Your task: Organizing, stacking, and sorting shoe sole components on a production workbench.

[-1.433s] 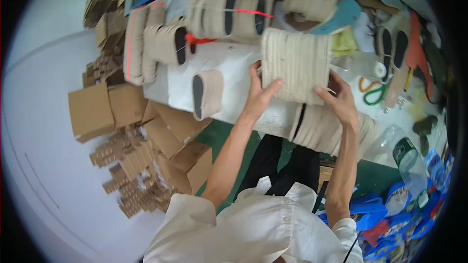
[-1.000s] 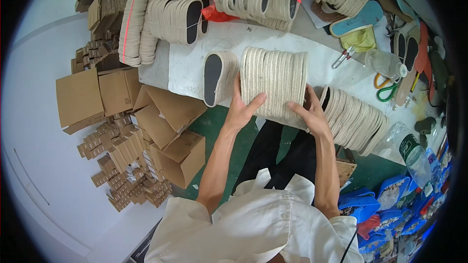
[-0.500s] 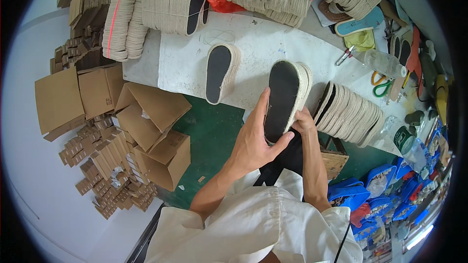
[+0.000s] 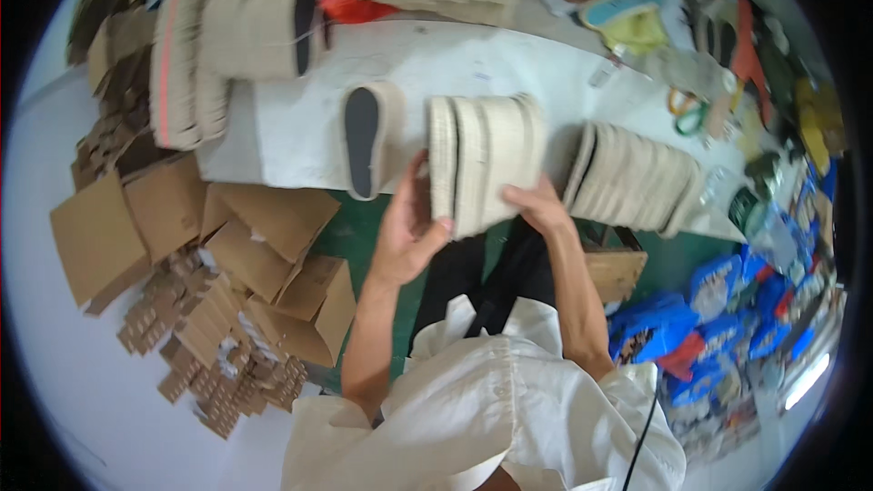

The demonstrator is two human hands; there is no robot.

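Note:
Between my two hands a short stack of woven rope shoe soles is held up on edge, its pale braided sides facing me. My left hand grips the stack's left end, thumb on the near edge and fingers behind it. My right hand holds the lower right side, thumb across the rope edge; its other fingers are partly hidden. To the left, a few soles with a black face stand on the white-covered table. A longer row of rope soles lies to the right.
Tied bundles of soles line the table's far side. Scissors and a plastic bottle lie at the right. Open cardboard boxes stand on the left, blue bins at lower right, a wooden stool under the table.
The held soles have turned from showing a black face to showing their rope sides in a row. Both hands have shifted left, and the whole view has swung somewhat.

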